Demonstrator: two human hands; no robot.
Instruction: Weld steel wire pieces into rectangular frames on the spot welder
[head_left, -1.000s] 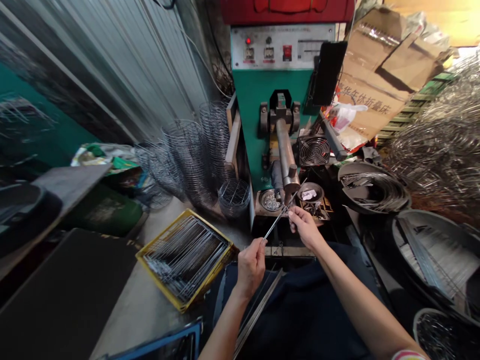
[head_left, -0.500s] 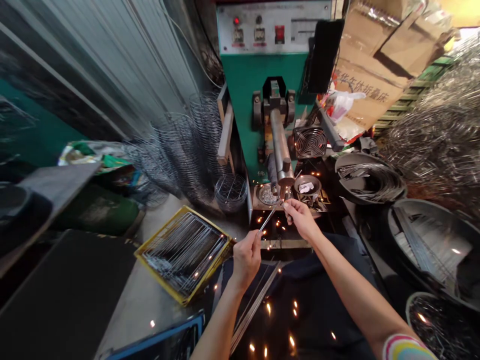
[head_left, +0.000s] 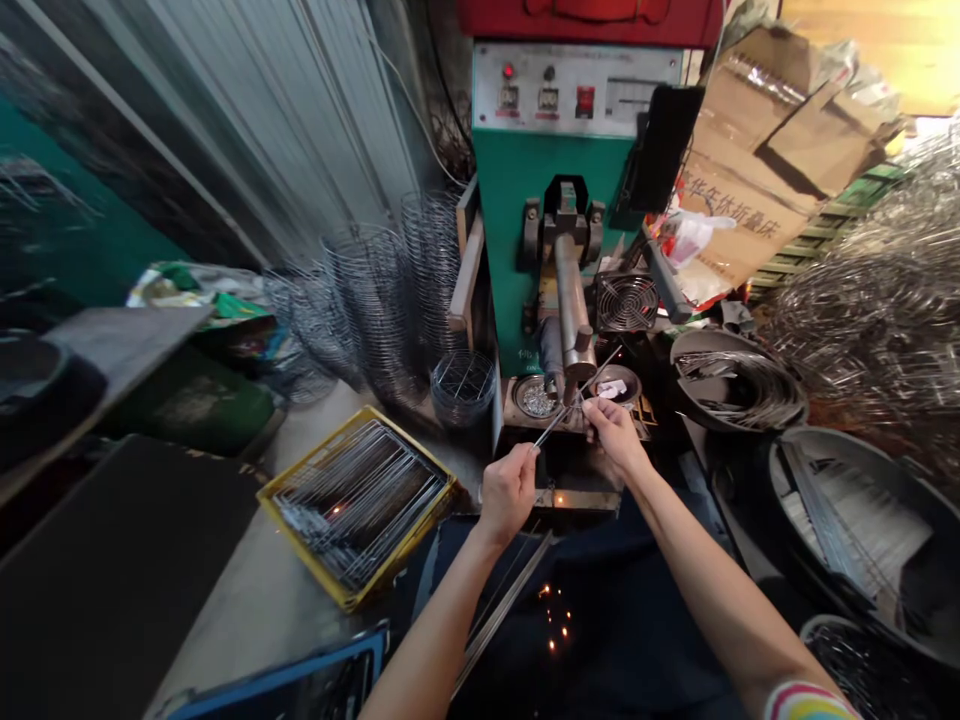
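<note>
Between both hands, thin bright steel rods, straight and crossing under the dull grey electrode of the green welder. Left hand closed in a loose fist, pinching the near end of one rod. Right hand closed too, fingertips gripping the rods just at the crossing. Just beyond the right hand, two small round metal dishes, the left one holding shiny bits. Left of the left hand, a yellow plastic crate with a flat layer of straight wires. Beyond the crate, a round wire-mesh basket and tall stacks of curved wire frames. Near the right hand, behind it, a small black fan with a ringed grille. Right of the right forearm, dark shallow pans holding curved and straight wire. Below the left hand, long rods lying on dark cloth, with a few orange sparks beside them.
</note>
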